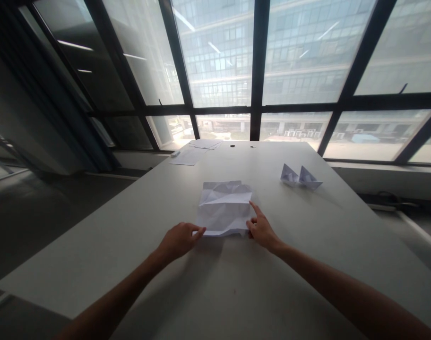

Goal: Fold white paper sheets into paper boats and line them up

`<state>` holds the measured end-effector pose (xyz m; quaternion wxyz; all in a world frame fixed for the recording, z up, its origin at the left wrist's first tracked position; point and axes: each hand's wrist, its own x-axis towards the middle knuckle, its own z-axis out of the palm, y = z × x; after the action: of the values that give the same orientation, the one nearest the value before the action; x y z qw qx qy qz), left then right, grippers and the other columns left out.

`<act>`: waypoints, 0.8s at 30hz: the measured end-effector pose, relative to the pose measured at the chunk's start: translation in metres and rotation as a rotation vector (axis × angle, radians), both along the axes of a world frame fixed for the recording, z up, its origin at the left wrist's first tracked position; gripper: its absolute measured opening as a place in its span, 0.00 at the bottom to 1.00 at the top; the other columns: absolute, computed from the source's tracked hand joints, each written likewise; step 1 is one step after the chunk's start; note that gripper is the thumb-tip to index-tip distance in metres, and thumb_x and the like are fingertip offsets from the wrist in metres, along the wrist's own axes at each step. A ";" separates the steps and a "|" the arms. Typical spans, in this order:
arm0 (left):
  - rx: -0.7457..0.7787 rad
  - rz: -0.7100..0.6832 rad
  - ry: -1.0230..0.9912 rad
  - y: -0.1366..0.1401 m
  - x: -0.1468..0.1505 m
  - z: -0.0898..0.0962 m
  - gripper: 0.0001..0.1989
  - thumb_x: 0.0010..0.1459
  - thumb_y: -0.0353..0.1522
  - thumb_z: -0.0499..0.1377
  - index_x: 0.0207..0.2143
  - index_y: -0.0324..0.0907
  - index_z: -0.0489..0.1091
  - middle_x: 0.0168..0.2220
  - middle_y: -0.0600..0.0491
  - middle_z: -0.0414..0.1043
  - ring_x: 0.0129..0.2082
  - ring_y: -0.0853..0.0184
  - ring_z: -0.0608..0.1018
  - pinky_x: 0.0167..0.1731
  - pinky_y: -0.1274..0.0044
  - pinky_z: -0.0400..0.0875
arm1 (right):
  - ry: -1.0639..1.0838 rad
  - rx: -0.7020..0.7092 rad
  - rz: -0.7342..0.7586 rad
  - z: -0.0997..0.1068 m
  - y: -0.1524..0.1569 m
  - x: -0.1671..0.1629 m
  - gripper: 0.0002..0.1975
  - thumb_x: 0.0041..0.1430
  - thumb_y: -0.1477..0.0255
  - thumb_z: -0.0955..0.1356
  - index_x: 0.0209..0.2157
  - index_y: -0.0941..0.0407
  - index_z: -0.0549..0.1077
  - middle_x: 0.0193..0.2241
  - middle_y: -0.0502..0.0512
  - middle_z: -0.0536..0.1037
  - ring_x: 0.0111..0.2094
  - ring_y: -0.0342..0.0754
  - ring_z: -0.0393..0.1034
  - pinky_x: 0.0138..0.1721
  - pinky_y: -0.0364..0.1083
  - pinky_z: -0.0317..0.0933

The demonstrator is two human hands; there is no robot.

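Fingertips (202, 230) of the left hand (182, 240) close on the near left corner of a creased white sheet (224, 217), thumb and forefinger drawn narrow, the other fingers curled behind them. Across from it, the right hand (263, 231) meets the sheet's right side: its forefinger reaches forward, nearly straight, to touch the edge farther up, while the thumb and bent fingers gather beside the near right corner; whether they pinch the paper there I cannot tell. Forefinger and thumb stand well spread. The sheet lies between both hands on a white table (137, 245), with fold lines running across it, its near edge curling slightly upward and its far part layered and uneven. Both wrists sit low over the tabletop, and the bare forearms slant inward from the lower left and lower right. Beyond the right hand, well apart from it, rests a folded paper shape (301, 178) with two upright points; inside its hollows, smaller pale folds show. Toward the far left corner lie loose white sheets (189, 157), some overlapping, and near the far edge is a dark round hole (232, 146). Past the table stand dark-framed windows (256, 61), with a dark curtain (59, 89) at the left.
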<state>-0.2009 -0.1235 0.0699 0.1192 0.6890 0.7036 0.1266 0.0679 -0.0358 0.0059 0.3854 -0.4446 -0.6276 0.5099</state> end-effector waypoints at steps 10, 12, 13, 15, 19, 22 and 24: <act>0.192 -0.063 0.080 0.136 -0.005 -0.024 0.31 0.62 0.47 0.54 0.61 0.40 0.64 0.63 0.43 0.61 0.64 0.54 0.62 0.61 0.67 0.55 | -0.237 0.154 0.150 -0.001 0.016 0.008 0.38 0.55 0.78 0.63 0.68 0.57 0.52 0.18 0.42 0.67 0.20 0.42 0.62 0.26 0.41 0.58; 0.139 -0.005 0.142 0.145 -0.006 -0.047 0.33 0.61 0.49 0.55 0.64 0.42 0.61 0.67 0.43 0.55 0.67 0.53 0.57 0.63 0.65 0.51 | -0.251 0.191 0.127 0.003 0.021 0.007 0.36 0.55 0.78 0.64 0.66 0.58 0.55 0.19 0.43 0.67 0.21 0.43 0.63 0.27 0.41 0.58; 0.105 0.010 0.162 0.147 -0.008 -0.056 0.34 0.61 0.50 0.55 0.65 0.43 0.59 0.67 0.43 0.54 0.67 0.53 0.56 0.64 0.65 0.50 | -0.245 0.199 0.094 0.005 0.022 0.006 0.36 0.55 0.77 0.64 0.66 0.58 0.55 0.19 0.43 0.68 0.22 0.43 0.63 0.28 0.42 0.59; 0.095 0.066 0.193 0.146 -0.010 -0.068 0.34 0.62 0.51 0.52 0.66 0.45 0.57 0.68 0.44 0.52 0.67 0.53 0.56 0.64 0.64 0.49 | -0.203 0.157 0.025 0.010 0.020 0.003 0.37 0.57 0.74 0.65 0.67 0.61 0.52 0.19 0.44 0.69 0.23 0.45 0.65 0.28 0.42 0.60; 0.097 0.161 0.237 0.140 -0.009 -0.076 0.34 0.64 0.53 0.46 0.67 0.46 0.55 0.69 0.43 0.47 0.68 0.46 0.50 0.64 0.55 0.43 | -0.066 -0.132 0.035 0.018 0.003 0.000 0.43 0.56 0.69 0.68 0.68 0.62 0.45 0.21 0.48 0.74 0.23 0.47 0.69 0.24 0.43 0.61; 0.090 0.207 0.238 0.139 -0.005 -0.074 0.35 0.62 0.55 0.46 0.67 0.50 0.54 0.70 0.45 0.43 0.68 0.38 0.45 0.61 0.47 0.39 | -0.013 -0.209 0.027 0.020 -0.007 0.002 0.43 0.51 0.74 0.70 0.67 0.60 0.49 0.23 0.49 0.75 0.23 0.47 0.70 0.23 0.42 0.61; 0.087 0.237 0.215 0.138 -0.005 -0.071 0.36 0.61 0.56 0.47 0.67 0.52 0.54 0.70 0.45 0.43 0.67 0.37 0.48 0.60 0.47 0.43 | -0.021 -0.194 0.013 0.018 -0.008 0.007 0.41 0.50 0.75 0.69 0.65 0.60 0.52 0.23 0.48 0.74 0.22 0.46 0.68 0.23 0.42 0.60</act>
<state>-0.2059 0.0150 -0.0013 -0.0023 0.6152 0.7826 0.0957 0.0746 -0.0436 0.0240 0.3307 -0.4813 -0.5821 0.5658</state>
